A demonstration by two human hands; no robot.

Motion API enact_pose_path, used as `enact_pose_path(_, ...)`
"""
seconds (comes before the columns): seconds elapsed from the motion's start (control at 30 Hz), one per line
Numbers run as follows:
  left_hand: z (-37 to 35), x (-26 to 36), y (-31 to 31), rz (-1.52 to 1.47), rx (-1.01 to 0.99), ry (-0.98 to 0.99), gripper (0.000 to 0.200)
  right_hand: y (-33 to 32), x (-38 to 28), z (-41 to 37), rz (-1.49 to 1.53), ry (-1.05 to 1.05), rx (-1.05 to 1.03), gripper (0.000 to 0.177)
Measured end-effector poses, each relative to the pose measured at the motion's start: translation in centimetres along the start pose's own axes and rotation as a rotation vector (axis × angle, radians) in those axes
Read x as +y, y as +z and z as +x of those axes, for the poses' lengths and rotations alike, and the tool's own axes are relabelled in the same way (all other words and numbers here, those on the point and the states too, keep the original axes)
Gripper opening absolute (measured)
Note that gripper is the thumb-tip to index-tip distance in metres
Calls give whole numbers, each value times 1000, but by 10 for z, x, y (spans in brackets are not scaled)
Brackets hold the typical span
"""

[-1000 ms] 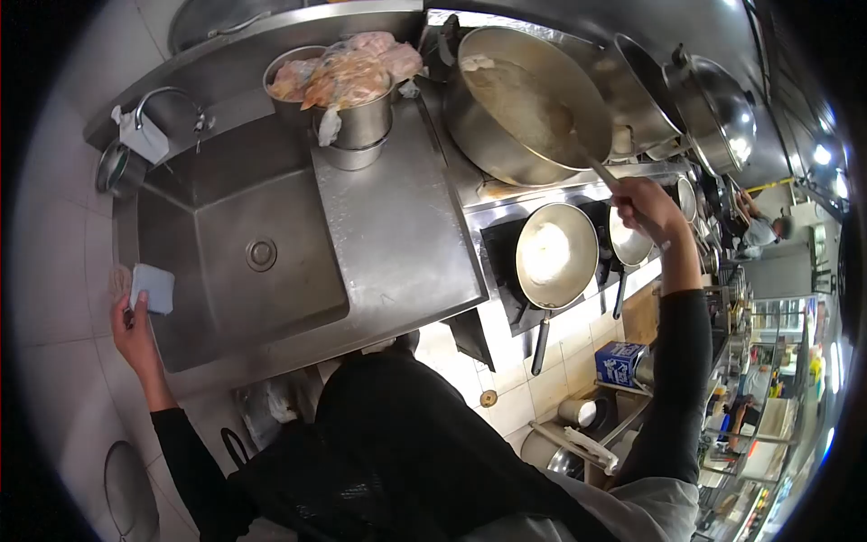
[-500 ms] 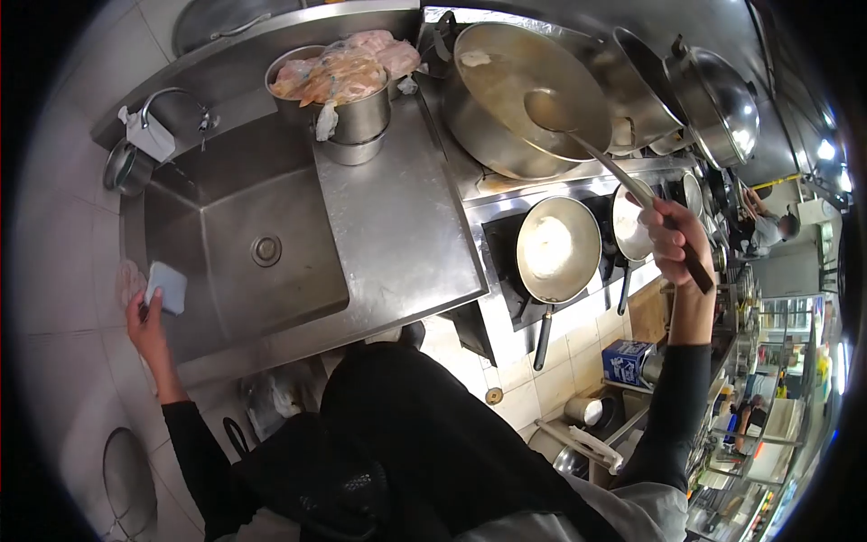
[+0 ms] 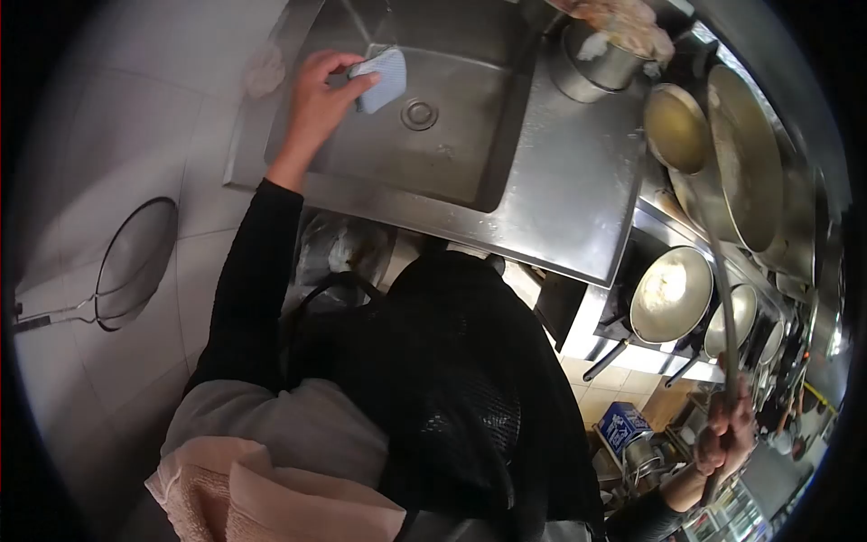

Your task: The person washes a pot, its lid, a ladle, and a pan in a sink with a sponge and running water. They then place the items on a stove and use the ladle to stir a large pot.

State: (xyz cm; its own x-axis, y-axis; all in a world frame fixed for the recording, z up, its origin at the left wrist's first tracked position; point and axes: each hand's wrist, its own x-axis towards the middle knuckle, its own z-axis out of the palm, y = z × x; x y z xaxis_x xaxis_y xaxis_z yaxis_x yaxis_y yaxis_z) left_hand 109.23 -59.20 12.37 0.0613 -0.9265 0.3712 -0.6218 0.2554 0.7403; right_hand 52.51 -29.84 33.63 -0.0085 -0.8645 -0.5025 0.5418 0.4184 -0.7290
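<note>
My left hand (image 3: 325,101) pinches a light blue sponge or folded cloth (image 3: 383,79) between thumb and fingers, over the left part of the steel sink (image 3: 461,167). At the lower right, my right hand (image 3: 727,435) is wrapped round the long handle of a ladle (image 3: 677,129). The ladle's bowl holds yellowish liquid and is raised beside the large pot (image 3: 745,154), left of its rim. A thin stream of water runs at the sink's top edge.
A steel pot (image 3: 607,68) with raw meat above it stands on the steel counter (image 3: 569,181). Pans, including a light-coloured one (image 3: 671,294), sit on the stove. A wire strainer (image 3: 135,262) hangs on the left wall. A blue box (image 3: 623,426) is below the stove.
The view has swung left, shifting the scene rightward. The ladle has come up out of the large pot with liquid in it. My left hand has brought the sponge or cloth over the sink.
</note>
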Motion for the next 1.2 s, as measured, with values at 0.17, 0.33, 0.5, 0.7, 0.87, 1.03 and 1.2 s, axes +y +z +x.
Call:
enact_pose_path(0.17,-20,-17,-16,25,-15,-89,31,33,64,43,-27,257,-134,66)
enact_pose_path(0.33,-46,-52,-33,50,13,-219,30,67,134,103,252,643,-143,59)
enact_pose_path(0.5,-59,-69,-54,34,32,-227,26,84,205,172,892,669,-278,53)
enact_pose_path(0.7,-69,-84,-77,27,69,-247,26,143,200,279,768,507,-490,54)
enact_pose_path(0.87,-72,-75,-93,77,107,-295,27,201,179,335,564,579,-578,50)
enact_pose_path(1.03,-75,-87,-108,98,197,-362,26,228,190,283,-905,175,-303,38)
enact_pose_path(1.2,-69,-83,-122,103,257,-371,27,137,160,206,-1051,-216,75,54)
